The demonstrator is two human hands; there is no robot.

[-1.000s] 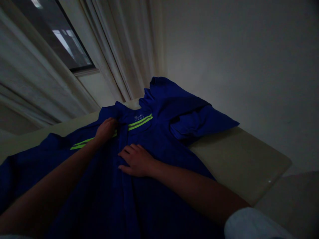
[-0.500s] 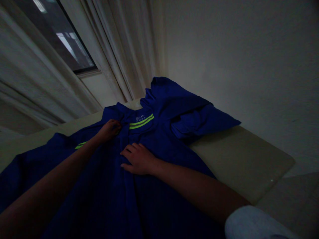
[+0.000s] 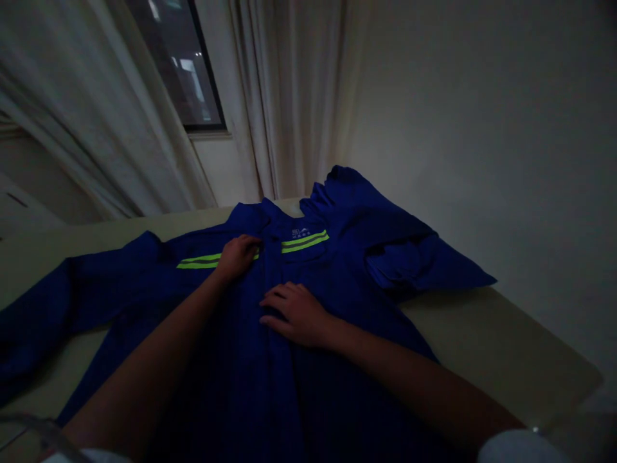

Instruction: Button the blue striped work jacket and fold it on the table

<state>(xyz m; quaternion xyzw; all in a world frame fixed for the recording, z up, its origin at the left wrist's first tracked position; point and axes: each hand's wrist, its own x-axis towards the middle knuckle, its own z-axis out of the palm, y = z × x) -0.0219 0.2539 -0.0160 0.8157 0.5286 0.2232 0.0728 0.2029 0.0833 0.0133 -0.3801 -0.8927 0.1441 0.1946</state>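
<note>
A smooth cream tabletop extends right of the right hand, its far edge just beyond the collar. A dark blue woven work jacket is spread beneath both hands, its neon-yellow reflective stripes just above them. The left hand is curled on the jacket's front, whether pinching cannot be told; the right hand lies open, fingers apart.

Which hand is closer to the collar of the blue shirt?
The left hand, resting on the blue shirt just below the collar. The right hand lies farther down the shirt front, away from the collar.
</note>
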